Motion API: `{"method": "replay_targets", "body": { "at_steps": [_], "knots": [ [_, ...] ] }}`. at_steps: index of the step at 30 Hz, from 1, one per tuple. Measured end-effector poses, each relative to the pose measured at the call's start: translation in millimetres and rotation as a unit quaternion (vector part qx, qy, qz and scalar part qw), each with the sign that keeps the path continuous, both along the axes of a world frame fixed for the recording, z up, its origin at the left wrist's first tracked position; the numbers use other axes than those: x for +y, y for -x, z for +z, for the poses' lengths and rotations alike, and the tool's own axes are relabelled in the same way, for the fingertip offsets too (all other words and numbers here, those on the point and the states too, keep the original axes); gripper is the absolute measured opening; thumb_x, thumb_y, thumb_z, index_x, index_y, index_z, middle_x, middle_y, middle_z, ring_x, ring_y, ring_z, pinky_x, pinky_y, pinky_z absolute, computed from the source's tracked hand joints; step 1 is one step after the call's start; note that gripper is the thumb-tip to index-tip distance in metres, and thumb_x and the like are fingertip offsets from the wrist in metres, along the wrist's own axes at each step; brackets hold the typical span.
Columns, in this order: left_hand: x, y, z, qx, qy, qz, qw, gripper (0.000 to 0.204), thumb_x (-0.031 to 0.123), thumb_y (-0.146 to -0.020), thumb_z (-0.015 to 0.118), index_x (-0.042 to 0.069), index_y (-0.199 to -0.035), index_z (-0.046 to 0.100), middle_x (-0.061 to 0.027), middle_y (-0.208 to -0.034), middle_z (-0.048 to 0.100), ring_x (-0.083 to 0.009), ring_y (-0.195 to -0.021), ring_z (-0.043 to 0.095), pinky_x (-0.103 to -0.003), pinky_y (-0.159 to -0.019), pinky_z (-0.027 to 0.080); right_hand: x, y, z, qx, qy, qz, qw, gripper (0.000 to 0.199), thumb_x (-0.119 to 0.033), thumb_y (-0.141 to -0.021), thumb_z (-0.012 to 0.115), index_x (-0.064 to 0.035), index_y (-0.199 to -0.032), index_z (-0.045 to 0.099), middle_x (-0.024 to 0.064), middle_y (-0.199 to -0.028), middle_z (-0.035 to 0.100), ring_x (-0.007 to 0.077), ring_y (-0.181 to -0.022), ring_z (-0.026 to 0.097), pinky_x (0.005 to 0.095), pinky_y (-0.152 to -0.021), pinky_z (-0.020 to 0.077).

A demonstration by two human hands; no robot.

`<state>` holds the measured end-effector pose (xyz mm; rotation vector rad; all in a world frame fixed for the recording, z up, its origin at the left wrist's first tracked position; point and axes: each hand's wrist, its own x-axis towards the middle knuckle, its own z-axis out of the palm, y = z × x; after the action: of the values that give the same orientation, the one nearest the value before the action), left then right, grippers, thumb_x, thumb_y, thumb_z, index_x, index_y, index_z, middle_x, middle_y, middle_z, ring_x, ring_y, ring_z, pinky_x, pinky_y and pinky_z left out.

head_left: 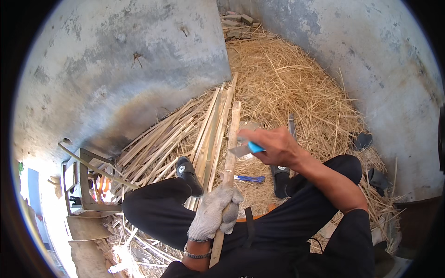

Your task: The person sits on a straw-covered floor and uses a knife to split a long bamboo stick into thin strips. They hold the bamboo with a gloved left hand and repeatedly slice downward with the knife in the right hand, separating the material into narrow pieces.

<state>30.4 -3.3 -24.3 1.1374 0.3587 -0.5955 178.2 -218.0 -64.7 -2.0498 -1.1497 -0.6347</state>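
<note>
A long, flat bamboo strip runs away from my lap, tilted slightly to the right. My left hand, in a grey-white knit glove, is closed around its near part. Above the strip's middle, my bare right hand grips a knife with a bright blue handle. Its blade lies at or just over the strip's edge; contact cannot be made out. Between my feet, a blue pen-like or cutter-like tool rests on the shavings.
Split bamboo strips lie in a heap at the left. A deep bed of shavings covers the floor ahead, with bricks in the far corner. Grey walls rise on both sides. A wooden frame stands at far left.
</note>
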Motion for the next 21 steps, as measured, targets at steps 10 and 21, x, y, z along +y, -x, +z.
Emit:
{"method": "replay_targets", "body": {
  "at_steps": [10, 21],
  "knots": [
    [-12.2, 4.3, 10.9, 0.007, 0.026, 0.004, 1.0, 0.038, 0.04, -0.105, 0.048, 0.005, -0.093, 0.055, 0.001, -0.049, 0.037, -0.0096, -0.032, 0.033, -0.025, -0.03, 0.027, -3.0, 6.8, 8.9, 0.044, -0.059, 0.02, 0.997, 0.038, -0.04, -0.092, 0.067, -0.0106, -0.115, 0.06, 0.0059, -0.075, 0.061, 0.0258, -0.059, 0.063, 0.0357, -0.051, 0.0483],
    [-15.4, 12.5, 16.6, -0.011, -0.082, -0.008, 0.996, 0.034, 0.034, -0.106, 0.046, 0.004, -0.095, 0.056, 0.0005, -0.052, 0.04, -0.0086, -0.035, 0.035, -0.026, -0.033, 0.031, -8.0, 7.7, 2.5, 0.056, 0.053, -0.049, 0.996, 0.048, -0.052, -0.097, 0.056, -0.0084, -0.078, 0.049, 0.0077, -0.061, 0.053, 0.0272, -0.05, 0.056, 0.0391, -0.045, 0.0431]
  ]
}}
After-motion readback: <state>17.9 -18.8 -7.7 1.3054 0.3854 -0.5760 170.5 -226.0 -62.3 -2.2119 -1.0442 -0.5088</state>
